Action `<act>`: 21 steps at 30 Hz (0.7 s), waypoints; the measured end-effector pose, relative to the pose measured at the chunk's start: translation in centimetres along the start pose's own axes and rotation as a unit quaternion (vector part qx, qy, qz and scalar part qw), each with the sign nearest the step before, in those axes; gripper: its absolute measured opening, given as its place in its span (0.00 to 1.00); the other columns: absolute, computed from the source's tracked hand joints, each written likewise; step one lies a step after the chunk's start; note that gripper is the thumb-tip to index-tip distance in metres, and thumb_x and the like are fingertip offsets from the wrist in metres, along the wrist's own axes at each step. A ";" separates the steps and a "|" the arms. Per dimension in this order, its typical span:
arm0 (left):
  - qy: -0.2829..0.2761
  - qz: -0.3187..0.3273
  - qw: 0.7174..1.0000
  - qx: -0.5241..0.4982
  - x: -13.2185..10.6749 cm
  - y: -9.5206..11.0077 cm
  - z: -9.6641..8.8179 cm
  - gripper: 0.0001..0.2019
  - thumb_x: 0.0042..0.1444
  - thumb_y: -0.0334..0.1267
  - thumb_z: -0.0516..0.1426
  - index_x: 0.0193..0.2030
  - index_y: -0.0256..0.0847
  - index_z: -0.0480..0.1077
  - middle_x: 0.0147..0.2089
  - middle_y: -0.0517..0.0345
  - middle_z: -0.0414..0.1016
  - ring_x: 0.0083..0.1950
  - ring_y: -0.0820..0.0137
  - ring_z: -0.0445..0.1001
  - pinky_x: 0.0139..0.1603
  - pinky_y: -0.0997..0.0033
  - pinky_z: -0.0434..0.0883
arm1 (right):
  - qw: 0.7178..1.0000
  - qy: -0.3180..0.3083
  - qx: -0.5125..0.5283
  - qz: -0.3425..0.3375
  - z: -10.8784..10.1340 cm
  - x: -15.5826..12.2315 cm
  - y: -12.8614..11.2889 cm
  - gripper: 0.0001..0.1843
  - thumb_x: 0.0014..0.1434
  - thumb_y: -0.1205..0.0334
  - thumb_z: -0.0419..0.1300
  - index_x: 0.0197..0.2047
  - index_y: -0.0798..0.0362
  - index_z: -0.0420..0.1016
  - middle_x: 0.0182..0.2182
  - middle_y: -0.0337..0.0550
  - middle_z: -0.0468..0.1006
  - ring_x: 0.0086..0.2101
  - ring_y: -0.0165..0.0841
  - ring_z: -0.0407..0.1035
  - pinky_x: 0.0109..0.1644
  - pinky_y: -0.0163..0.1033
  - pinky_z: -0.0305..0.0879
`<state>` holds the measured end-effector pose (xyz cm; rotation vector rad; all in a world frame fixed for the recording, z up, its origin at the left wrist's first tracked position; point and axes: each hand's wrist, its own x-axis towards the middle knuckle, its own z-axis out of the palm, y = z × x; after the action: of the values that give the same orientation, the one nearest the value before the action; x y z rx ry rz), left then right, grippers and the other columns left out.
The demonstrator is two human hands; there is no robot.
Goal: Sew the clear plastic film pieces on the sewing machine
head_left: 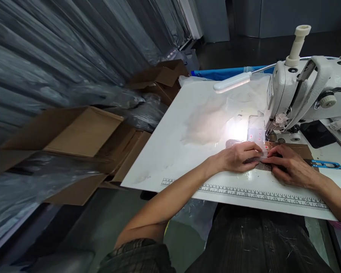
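Note:
A white sewing machine [301, 94] stands at the right of a white table [187, 125]. In front of its needle lies a clear plastic piece [251, 146] with small red marks, over a brown strip [301, 150]. My left hand [240, 156] rests on the plastic, fingers curled and pressing its near edge. My right hand [290, 167] lies beside it, fingertips pinching the same edge where the two hands meet. A lamp [233, 82] throws bright light on the spot.
Blue thread snips [326, 164] lie right of my right hand. A ruler scale [244, 192] is printed along the table's near edge. Open cardboard boxes [82, 132] and plastic sheeting [59, 49] fill the floor at left. A black phone [315, 133] lies under the machine arm.

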<state>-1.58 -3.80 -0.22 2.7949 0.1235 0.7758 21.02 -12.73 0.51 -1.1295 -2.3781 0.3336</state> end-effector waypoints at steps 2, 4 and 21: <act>-0.015 0.003 0.999 0.039 -0.1 -0.1 0.2 0.07 0.65 0.32 0.52 0.41 0.37 0.72 0.44 0.50 0.78 0.43 0.71 0.77 0.44 0.68 0.78 | 1.000 -0.001 0.006 0.006 0.0 0.0 0.0 0.19 0.59 0.68 0.53 0.48 0.47 0.80 0.42 0.48 0.74 0.45 0.40 0.70 0.50 0.51 0.72; -0.024 0.011 0.996 0.083 -0.1 -0.2 0.3 0.09 0.65 0.31 0.52 0.39 0.39 0.73 0.43 0.52 0.79 0.39 0.72 0.76 0.42 0.67 0.76 | 1.000 -0.002 0.012 0.007 -0.2 -0.1 0.0 0.19 0.59 0.68 0.53 0.48 0.47 0.80 0.42 0.48 0.74 0.45 0.40 0.70 0.51 0.51 0.72; -0.023 0.038 0.986 0.163 -0.1 -0.2 0.2 0.09 0.65 0.31 0.51 0.40 0.40 0.73 0.43 0.57 0.81 0.34 0.73 0.72 0.35 0.68 0.67 | 0.996 0.029 -0.063 0.052 0.6 -0.1 1.8 0.20 0.69 0.60 0.47 0.58 0.46 0.74 0.44 0.52 0.73 0.42 0.39 0.71 0.45 0.47 0.75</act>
<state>-1.56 -3.68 -0.49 3.1409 0.1500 0.7685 21.95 -11.68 -0.75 -1.3061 -2.3218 0.1837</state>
